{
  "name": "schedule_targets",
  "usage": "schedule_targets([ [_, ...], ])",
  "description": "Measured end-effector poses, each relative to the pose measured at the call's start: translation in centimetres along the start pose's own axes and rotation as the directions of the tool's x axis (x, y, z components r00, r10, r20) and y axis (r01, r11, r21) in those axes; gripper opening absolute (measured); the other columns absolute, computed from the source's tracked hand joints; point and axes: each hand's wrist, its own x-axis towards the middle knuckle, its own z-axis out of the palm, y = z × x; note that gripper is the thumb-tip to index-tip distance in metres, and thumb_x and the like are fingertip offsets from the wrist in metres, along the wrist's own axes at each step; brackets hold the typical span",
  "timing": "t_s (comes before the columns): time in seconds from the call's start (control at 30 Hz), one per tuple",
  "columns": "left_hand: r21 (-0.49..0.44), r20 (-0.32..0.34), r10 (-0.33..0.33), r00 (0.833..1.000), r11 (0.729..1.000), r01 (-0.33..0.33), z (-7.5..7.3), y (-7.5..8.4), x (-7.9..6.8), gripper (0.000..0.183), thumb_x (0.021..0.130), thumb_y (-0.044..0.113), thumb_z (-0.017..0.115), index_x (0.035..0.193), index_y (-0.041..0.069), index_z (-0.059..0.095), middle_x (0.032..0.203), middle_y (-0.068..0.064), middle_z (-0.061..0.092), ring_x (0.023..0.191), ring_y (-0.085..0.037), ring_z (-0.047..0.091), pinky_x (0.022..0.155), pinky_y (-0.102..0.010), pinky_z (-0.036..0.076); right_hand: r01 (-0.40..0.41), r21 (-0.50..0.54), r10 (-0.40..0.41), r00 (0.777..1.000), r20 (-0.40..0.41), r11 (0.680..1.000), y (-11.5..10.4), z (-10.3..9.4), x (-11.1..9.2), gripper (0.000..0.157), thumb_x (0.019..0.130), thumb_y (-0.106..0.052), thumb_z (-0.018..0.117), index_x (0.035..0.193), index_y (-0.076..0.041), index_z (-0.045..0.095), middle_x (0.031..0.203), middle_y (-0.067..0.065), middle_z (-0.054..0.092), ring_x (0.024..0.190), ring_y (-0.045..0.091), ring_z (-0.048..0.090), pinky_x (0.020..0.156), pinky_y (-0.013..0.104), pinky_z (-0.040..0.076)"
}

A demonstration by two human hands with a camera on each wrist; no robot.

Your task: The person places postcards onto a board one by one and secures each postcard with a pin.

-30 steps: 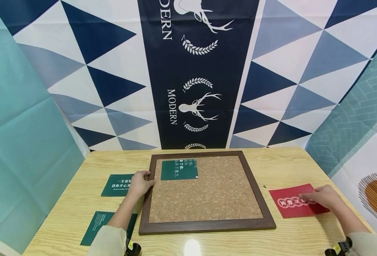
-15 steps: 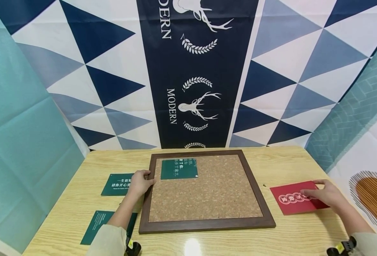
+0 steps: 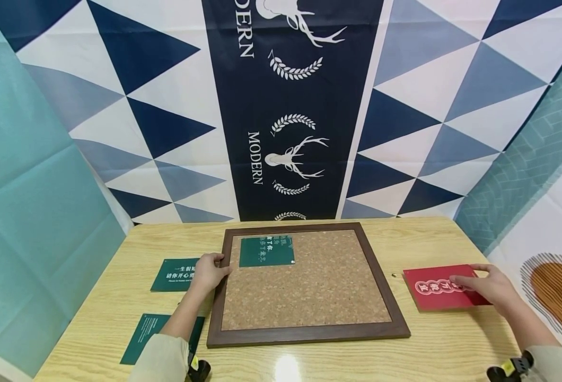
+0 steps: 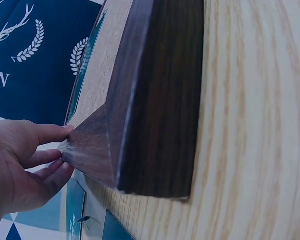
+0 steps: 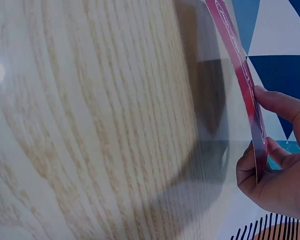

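A cork board (image 3: 309, 297) with a dark brown wooden frame (image 4: 160, 100) lies at the middle of the table. My left hand (image 3: 208, 273) grips the frame's left side, thumb on top and fingers at its outer edge. Over on the right, my right hand (image 3: 491, 286) pinches a red card (image 3: 436, 289) with white lettering, thumb on its face and fingers beneath. In the right wrist view the card (image 5: 242, 80) is raised above the table, its shadow below. A green card (image 3: 266, 252) with white characters sits at the board's upper left, a pin at its lower right corner.
Two more green cards lie left of the board, an upper one (image 3: 173, 276) and a lower one (image 3: 142, 339), both partly covered by my left arm. A small pin (image 3: 394, 275) rests between board and red card. Patterned cloth (image 3: 290, 148) hangs behind the table.
My right hand has shifted its hold on the red card, fingers moving to its far edge and under it, and the card has tilted up. My left hand keeps its place on the frame.
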Motion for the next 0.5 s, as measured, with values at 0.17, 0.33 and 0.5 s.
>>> schedule_targets([
  [0.17,-0.001,0.000,-0.002,1.000,1.000,0.002,0.05,0.00,0.02,0.046,0.086,0.010,0.065,0.127,-0.008,0.053,0.125,-0.027,0.053,0.112,-0.040,0.054,0.086,-0.047,0.050,0.013,0.021,-0.013,1.000,-0.016,1.000,-0.41,0.03,0.00,0.098,0.086,-0.047,0.060,0.137,0.020,0.009,0.130,0.043,0.020,0.115,0.052,0.027,0.090,0.053,0.039],
  [0.33,0.003,-0.004,0.012,1.000,1.000,-0.012,0.01,0.02,-0.03,0.045,0.086,0.009,0.064,0.126,-0.009,0.053,0.125,-0.027,0.054,0.112,-0.041,0.054,0.086,-0.047,0.050,0.008,0.028,-0.007,0.999,-0.035,1.000,-0.70,0.16,0.06,0.096,0.087,-0.047,0.059,0.137,0.019,0.011,0.129,0.043,0.021,0.114,0.051,0.028,0.088,0.051,0.041],
  [0.5,0.006,-0.001,0.023,1.000,1.000,-0.023,-0.03,-0.03,-0.06,0.045,0.086,0.008,0.064,0.125,-0.010,0.053,0.126,-0.028,0.054,0.114,-0.043,0.052,0.088,-0.048,0.049,-0.015,0.053,0.017,0.999,-0.038,0.998,-1.07,0.49,0.15,0.101,0.084,-0.051,0.061,0.138,0.018,0.012,0.129,0.042,0.022,0.113,0.050,0.027,0.085,0.047,0.042],
])
